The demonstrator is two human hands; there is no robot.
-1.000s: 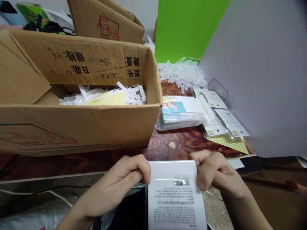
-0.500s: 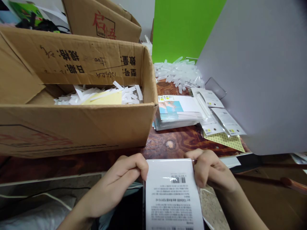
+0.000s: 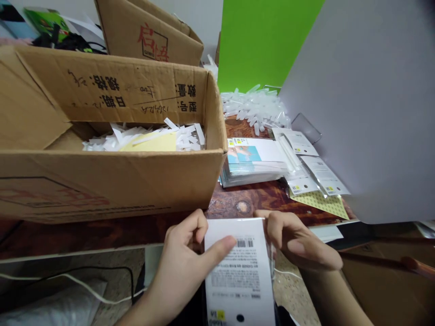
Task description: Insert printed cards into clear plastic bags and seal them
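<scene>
A flat clear packet with a printed white card (image 3: pixel 238 290) lies low in front of me, its barcode, small print, yellow label and dark round hole facing up. My left hand (image 3: pixel 188 262) grips its left side, thumb pressed on the printed face near the barcode. At the upper right edge is my right hand (image 3: pixel 294 242), fingers bent against and partly behind the packet, thumb lifted off the face. The fingertips behind the card are hidden.
An open cardboard box (image 3: pixel 112 181) of white strips stands left. Beyond my hands are stacked packets (image 3: pixel 258 170), more carded packets (image 3: pixel 324 174), a yellow dotted sheet (image 3: pixel 326 203) and a pile of small white translucent pieces (image 3: pixel 254 108). A grey panel (image 3: pixel 367 113) rises at the right.
The packet has shifted slightly up and left, bringing its yellow label and hole into view. My left thumb has moved onto its face; my right thumb has come away from the edge.
</scene>
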